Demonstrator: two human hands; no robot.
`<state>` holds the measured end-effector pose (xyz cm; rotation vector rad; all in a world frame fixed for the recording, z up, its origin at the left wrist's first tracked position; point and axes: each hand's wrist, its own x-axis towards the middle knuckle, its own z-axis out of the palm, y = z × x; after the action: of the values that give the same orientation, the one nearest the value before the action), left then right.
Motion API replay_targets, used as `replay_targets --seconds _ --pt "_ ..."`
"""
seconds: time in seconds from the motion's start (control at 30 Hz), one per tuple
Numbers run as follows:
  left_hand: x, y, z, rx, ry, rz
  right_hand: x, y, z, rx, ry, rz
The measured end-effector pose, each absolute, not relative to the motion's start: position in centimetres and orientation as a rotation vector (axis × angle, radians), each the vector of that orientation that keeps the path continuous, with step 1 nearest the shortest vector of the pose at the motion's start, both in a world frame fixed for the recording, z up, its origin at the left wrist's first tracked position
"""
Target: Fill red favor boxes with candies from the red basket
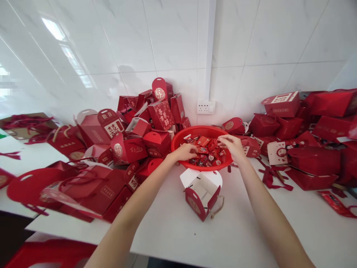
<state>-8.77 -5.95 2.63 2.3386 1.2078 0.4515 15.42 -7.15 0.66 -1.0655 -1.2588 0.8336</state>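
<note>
Both my hands reach into a red plastic basket (181, 138) full of small wrapped candies (208, 153). My left hand (185, 151) rests on the candies at the basket's left side, fingers curled down into them. My right hand (232, 145) is over the right side, fingers pinched on a candy wrapper. Just in front of the basket an open red gift box (202, 193) with a white inside and a rope handle stands on the white table (237, 230).
A heap of red gift boxes (139, 126) fills the table to the left and back. More red boxes and bags (306, 141) and loose red ribbons (272, 178) lie on the right. A wall socket (205, 107) sits on the tiled wall behind.
</note>
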Motion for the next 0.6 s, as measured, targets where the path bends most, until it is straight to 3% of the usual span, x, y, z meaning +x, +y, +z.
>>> replay_targets --seconds 0.3,0.6 --pt "-6.4 -0.3 2.2 2.443 1.286 -0.041 15.3 -5.9 -0.3 -1.081 -1.273 0.867" --pt "-6.6 0.8 0.2 2.476 1.345 -0.063 15.4 -5.8 -0.5 -1.088 -1.327 0.838"
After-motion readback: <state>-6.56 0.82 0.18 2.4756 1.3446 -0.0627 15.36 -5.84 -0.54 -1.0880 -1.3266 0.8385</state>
